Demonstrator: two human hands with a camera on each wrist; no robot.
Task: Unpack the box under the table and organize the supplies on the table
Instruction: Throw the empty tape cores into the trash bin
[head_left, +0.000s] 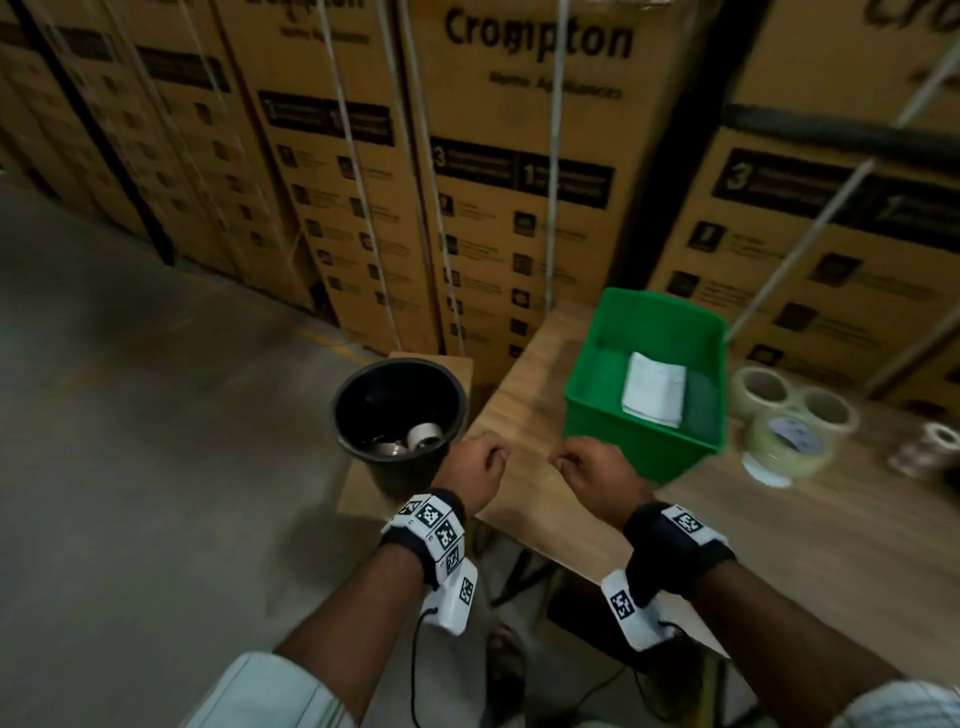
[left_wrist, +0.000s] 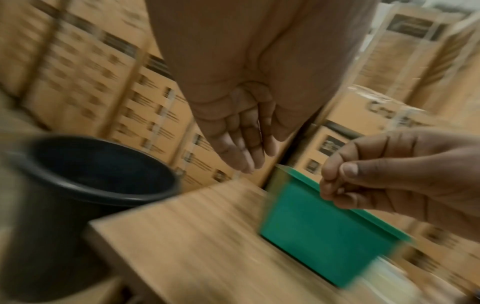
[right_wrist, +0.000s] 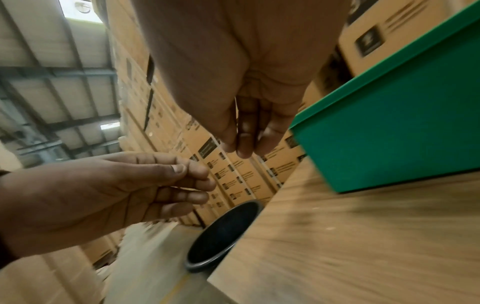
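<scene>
Both my hands hover over the near left corner of the wooden table (head_left: 779, 545). My left hand (head_left: 480, 462) is loosely curled and holds nothing; its fingers (left_wrist: 241, 148) hang relaxed. My right hand (head_left: 592, 467) is empty too, with the thumb resting against loosely bent fingers (right_wrist: 245, 139). A green bin (head_left: 639, 447) stands on the table just past my right hand, with a white folded sheet (head_left: 654, 387) inside. Left of the table stands a black bucket (head_left: 400, 475) with a white tape roll (head_left: 423, 435) in it. What lies under the table is dark and unclear.
Three clear tape rolls (head_left: 787, 441) lie on the table right of the bin, with smaller rolls (head_left: 930, 447) further right. The bucket stands on a low wooden stand (head_left: 358, 493). Stacked cartons (head_left: 493, 208) wall off the back. Bare concrete floor (head_left: 130, 415) spreads to the left.
</scene>
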